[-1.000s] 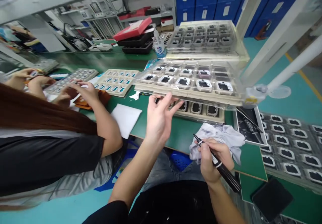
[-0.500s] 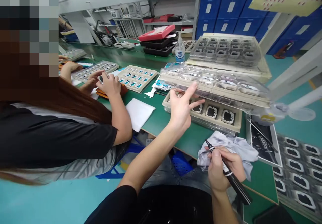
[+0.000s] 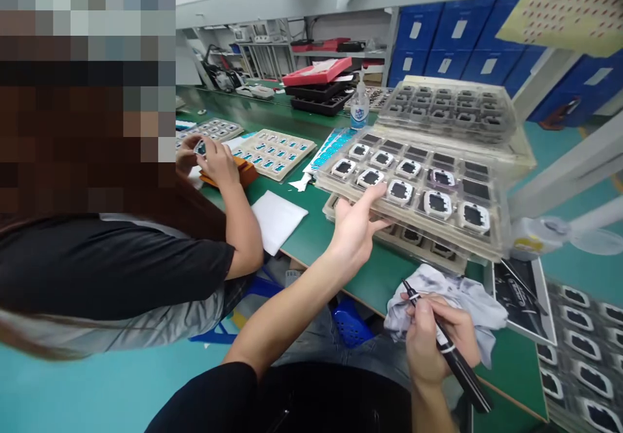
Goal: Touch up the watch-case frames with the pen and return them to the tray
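Observation:
My left hand (image 3: 357,222) grips the front edge of a clear-lidded plastic tray (image 3: 418,157), thumb on top and fingers underneath. White square frames with dark centres sit in the tray's pockets; some back pockets show only dark squares. Beneath it lies a second tray (image 3: 457,265) of similar parts, mostly covered. In my right hand (image 3: 440,335) is a black marker pen (image 3: 464,374), uncapped, its tip pointing up and to the left. A crumpled grey-white cloth (image 3: 479,309) lies on the green table just behind that hand.
A co-worker's hands (image 3: 221,163) hold a small part at left, near a beige tray (image 3: 280,173) of blue-marked parts. A sanitizer bottle (image 3: 359,108) and stacked trays (image 3: 448,105) stand behind. Right are a clear bottle (image 3: 535,233), a white-rimmed box (image 3: 549,329) and more trays (image 3: 579,355).
The tray in my left hand has tipped from nearly edge-on to flatter, so its top and parts now show, and it covers more of the lower tray. My right hand still holds the marker.

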Motion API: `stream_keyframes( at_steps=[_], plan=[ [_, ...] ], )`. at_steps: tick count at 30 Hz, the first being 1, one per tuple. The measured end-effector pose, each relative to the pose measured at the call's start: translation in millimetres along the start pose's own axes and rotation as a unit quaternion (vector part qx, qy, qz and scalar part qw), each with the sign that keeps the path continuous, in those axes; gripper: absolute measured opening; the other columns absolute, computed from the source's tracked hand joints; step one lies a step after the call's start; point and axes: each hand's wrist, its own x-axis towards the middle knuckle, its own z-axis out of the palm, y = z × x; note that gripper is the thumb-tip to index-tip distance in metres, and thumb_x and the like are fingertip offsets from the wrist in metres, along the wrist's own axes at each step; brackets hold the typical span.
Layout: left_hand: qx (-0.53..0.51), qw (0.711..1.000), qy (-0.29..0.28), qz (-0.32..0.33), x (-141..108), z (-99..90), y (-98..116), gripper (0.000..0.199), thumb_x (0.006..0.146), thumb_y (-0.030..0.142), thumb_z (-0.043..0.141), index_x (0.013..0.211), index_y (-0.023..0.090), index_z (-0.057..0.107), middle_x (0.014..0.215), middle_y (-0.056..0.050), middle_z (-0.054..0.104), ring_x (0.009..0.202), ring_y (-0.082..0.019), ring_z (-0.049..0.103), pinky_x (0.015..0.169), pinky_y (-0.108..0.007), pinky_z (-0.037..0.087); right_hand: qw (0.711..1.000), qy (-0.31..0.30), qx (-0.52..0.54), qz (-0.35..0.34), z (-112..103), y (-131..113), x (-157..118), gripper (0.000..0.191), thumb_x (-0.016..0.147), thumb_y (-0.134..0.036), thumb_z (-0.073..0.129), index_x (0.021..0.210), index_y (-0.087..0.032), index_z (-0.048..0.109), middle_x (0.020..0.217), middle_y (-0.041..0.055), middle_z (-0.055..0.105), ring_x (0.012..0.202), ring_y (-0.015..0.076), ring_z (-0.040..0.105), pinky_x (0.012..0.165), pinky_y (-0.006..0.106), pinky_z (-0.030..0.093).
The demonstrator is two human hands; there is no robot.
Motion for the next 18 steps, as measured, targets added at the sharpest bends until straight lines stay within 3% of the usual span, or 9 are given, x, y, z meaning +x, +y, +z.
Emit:
stream_keyframes(
  at_steps=[5, 8, 13, 18],
  plan=[
    [-0.004, 0.999, -0.015, 0.042, -17.6, -1.0, 11.3, 0.042, 0.074, 0.029, 0.101, 0.105, 0.022, 0.072, 0.106, -0.002, 0.083, 0.113, -0.030, 0.083, 0.106, -0.056, 0.069, 1.000, 0.010, -0.010, 0.009, -1.8, -1.5, 1.3, 0.022, 0.098, -0.035, 0.092, 0.094, -0.021, 0.076, 0.074, -0.0006, 0.075, 0.073, 0.0240, 0.079, 0.080, 0.047, 0.070],
    [-0.023, 0.997, -0.021, 0.076, -15.7, -3.9, 27.9, 0.034, 0.078, 0.032, 0.097, 0.101, 0.022, 0.075, 0.107, -0.003, 0.083, 0.116, -0.029, 0.081, 0.105, -0.048, 0.068, 0.999, -0.016, -0.026, 0.038, -3.2, -8.4, 2.8, 0.030, 0.100, -0.044, 0.089, 0.090, -0.021, 0.073, 0.071, 0.0013, 0.073, 0.071, 0.0265, 0.080, 0.074, 0.046, 0.071],
    [-0.057, 0.985, 0.022, 0.159, 9.1, -15.0, 57.6, 0.029, 0.083, 0.030, 0.095, 0.100, 0.024, 0.073, 0.105, -0.001, 0.082, 0.105, -0.022, 0.080, 0.099, -0.037, 0.068, 0.993, -0.049, -0.076, 0.071, -3.8, -18.5, 6.4, 0.044, 0.102, -0.060, 0.084, 0.083, -0.022, 0.070, 0.071, 0.0054, 0.073, 0.069, 0.0267, 0.079, 0.065, 0.041, 0.069],
    [-0.085, 0.975, 0.070, 0.195, 43.0, -30.0, 74.4, 0.026, 0.088, 0.027, 0.093, 0.100, 0.025, 0.070, 0.110, -0.001, 0.082, 0.115, -0.025, 0.081, 0.105, -0.041, 0.070, 0.993, -0.066, -0.084, 0.058, -0.5, -21.6, 10.4, 0.049, 0.103, -0.067, 0.080, 0.079, -0.025, 0.068, 0.070, 0.0057, 0.072, 0.067, 0.0269, 0.077, 0.064, 0.044, 0.070]
  ],
)
